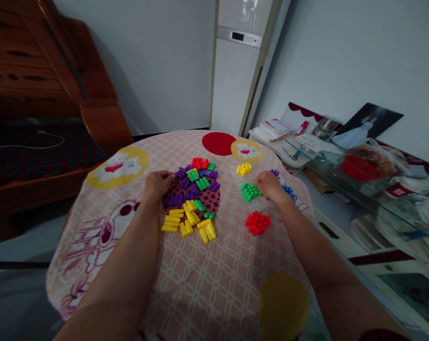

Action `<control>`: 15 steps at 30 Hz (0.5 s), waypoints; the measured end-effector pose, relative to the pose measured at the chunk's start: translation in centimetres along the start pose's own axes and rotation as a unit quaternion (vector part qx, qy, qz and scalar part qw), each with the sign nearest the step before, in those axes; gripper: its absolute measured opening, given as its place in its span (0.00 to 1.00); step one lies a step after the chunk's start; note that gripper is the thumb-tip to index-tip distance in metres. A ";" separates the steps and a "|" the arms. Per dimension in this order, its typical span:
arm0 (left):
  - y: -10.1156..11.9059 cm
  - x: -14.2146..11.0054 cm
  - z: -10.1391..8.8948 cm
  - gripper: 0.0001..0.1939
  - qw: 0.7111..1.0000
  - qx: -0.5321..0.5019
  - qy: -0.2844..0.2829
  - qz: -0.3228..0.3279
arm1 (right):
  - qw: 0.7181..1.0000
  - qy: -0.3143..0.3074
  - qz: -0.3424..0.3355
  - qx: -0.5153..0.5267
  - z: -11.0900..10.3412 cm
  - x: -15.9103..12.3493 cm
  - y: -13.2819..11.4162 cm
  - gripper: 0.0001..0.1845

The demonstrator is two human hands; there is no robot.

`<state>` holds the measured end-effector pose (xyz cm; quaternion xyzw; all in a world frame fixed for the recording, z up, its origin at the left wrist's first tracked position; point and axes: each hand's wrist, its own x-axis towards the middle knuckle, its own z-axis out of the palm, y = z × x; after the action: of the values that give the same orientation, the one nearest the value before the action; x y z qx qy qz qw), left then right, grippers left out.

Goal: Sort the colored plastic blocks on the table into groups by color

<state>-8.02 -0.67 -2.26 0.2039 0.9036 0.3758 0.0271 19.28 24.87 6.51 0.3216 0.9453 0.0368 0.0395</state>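
Observation:
My left hand [159, 183] is at the left edge of a loose heap of plastic toy pieces, its fingers bent together beside the purple pieces [175, 200]; what they hold, if anything, is hidden. Yellow pieces [189, 213] lie at the near side of this heap, with green pieces [202, 183] and red pieces [200, 163] farther back. My right hand [269, 184] is closed, fingers down, between the green pile [250, 191] and the blue pile [289, 191]. Its fingertips are too hidden to show any held piece. A small purple pile [274, 173] shows just behind it.
A red pile [258, 223] and a yellow pile [243, 169] also lie on the patterned tablecloth [214, 284]. To the right, a glass-topped cabinet [356, 194] carries papers, a red bowl [361, 168] and a photo. A wooden bench [104, 113] stands left; a tall white appliance [237, 80] behind.

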 end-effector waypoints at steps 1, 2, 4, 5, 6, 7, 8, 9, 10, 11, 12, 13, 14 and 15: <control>0.1 0.0 0.0 0.15 1.000 0.000 0.001 -0.001 | 1.000 0.014 0.009 -0.004 -0.2 -0.2 -0.4 0.19; 0.1 0.0 0.0 0.15 1.000 -0.001 0.001 -0.003 | 0.999 0.031 0.016 -0.006 -0.5 -0.4 -1.0 0.19; 0.2 0.0 -0.1 0.15 1.000 0.000 0.000 -0.005 | 0.998 0.059 0.001 0.000 -0.9 -1.4 -2.6 0.19; 0.2 0.0 -0.1 0.15 1.000 0.002 -0.001 -0.005 | 0.998 0.063 -0.030 0.010 -1.0 -2.0 -3.7 0.19; 0.1 0.0 -0.1 0.15 1.000 0.005 -0.001 -0.005 | 0.995 0.056 -0.079 0.026 -1.0 -2.6 -4.8 0.17; 0.1 0.0 -0.1 0.15 1.000 0.005 -0.002 -0.005 | 0.988 0.042 -0.139 0.045 -0.8 -3.3 -6.0 0.15; 0.1 0.0 -0.1 0.15 1.000 0.004 -0.002 -0.004 | 0.977 0.025 -0.203 0.065 -0.4 -4.0 -7.1 0.13; 0.0 0.0 0.0 0.15 1.000 -0.001 -0.006 -0.004 | 0.962 0.012 -0.261 0.086 0.1 -4.6 -8.1 0.12; 0.0 0.0 0.0 0.15 1.000 -0.009 -0.008 -0.005 | 0.946 0.002 -0.308 0.105 0.8 -5.1 -9.0 0.13; -0.1 -0.1 0.0 0.16 1.000 -0.019 -0.010 -0.005 | 0.932 -0.004 -0.342 0.120 1.5 -5.5 -9.7 0.15; -0.2 -0.1 0.1 0.16 0.999 -0.029 -0.012 -0.006 | 0.922 -0.009 -0.365 0.131 2.2 -5.8 -10.2 0.17; -0.2 -0.1 0.1 0.16 0.999 -0.037 -0.013 -0.008 | 0.916 -0.013 -0.377 0.137 2.8 -5.9 -10.6 0.18; -0.3 -0.1 0.2 0.17 0.999 -0.043 -0.012 -0.009 | 0.913 -0.017 -0.382 0.141 3.3 -6.0 -10.8 0.17; -0.4 0.0 0.3 0.17 0.999 -0.046 -0.011 -0.009 | 0.913 -0.021 -0.382 0.144 3.6 -6.1 -10.9 0.15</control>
<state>-8.07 -0.71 -2.70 0.1982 0.8867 0.4148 0.0499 17.84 12.72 2.19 -0.0615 0.9901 -0.1239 0.0236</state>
